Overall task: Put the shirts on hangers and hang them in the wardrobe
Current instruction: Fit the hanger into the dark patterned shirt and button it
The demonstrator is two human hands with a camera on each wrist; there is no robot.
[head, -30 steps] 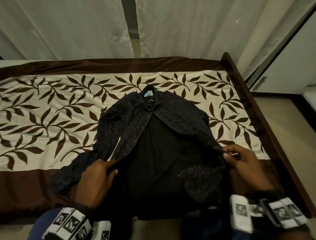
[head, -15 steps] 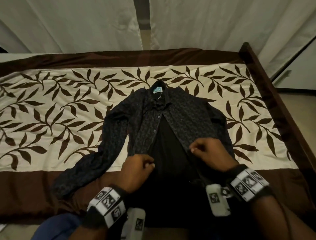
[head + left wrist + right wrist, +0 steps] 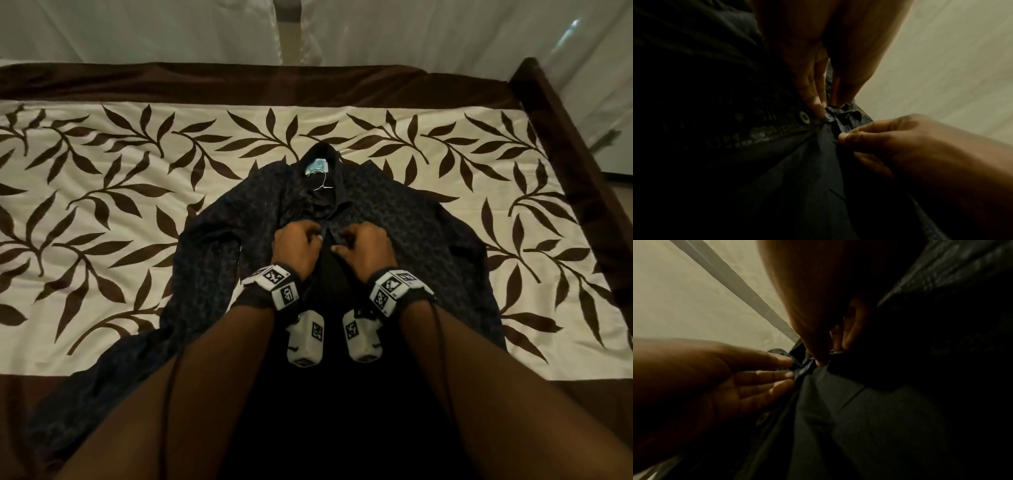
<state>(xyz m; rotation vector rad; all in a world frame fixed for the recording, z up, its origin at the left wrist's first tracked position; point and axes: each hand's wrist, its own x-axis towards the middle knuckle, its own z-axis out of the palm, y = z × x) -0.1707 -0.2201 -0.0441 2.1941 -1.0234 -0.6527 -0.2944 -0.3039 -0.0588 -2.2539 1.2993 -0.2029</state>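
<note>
A: Where is the shirt?

B: The dark patterned long-sleeved button-up shirt [image 3: 404, 219] lies flat, front up, on the bed with the cream-and-brown leaf-print cover [image 3: 102, 192], collar toward the far side. Its sleeves spread to either side; the left one runs down toward the bed's near edge.

A: Hanger?

B: A thin metal wire hanger hook [image 3: 320, 178] pokes out at the collar, just below the pale blue neck label [image 3: 317, 165]. The rest of the hanger is hidden under the cloth.

A: Hands?

B: Both are at the placket, just below the collar, close together. The left hand [image 3: 297, 247] pinches the left front edge between thumb and fingertips [image 3: 819, 107], right next to a small round pale button [image 3: 804, 117]. The right hand [image 3: 365, 248] has its fingers curled, gripping the opposite edge (thumb tip pressed onto the fabric in the left wrist view).

A: Shirt closed below?

B: No. The front panels part below the hands, showing plain black inner fabric [image 3: 325, 284]. Whether that top button is through its hole, cannot tell.

A: Surroundings?

B: Pale curtains [image 3: 137, 31] behind the bed, dark wooden bed frame [image 3: 561, 130] on the right.
</note>
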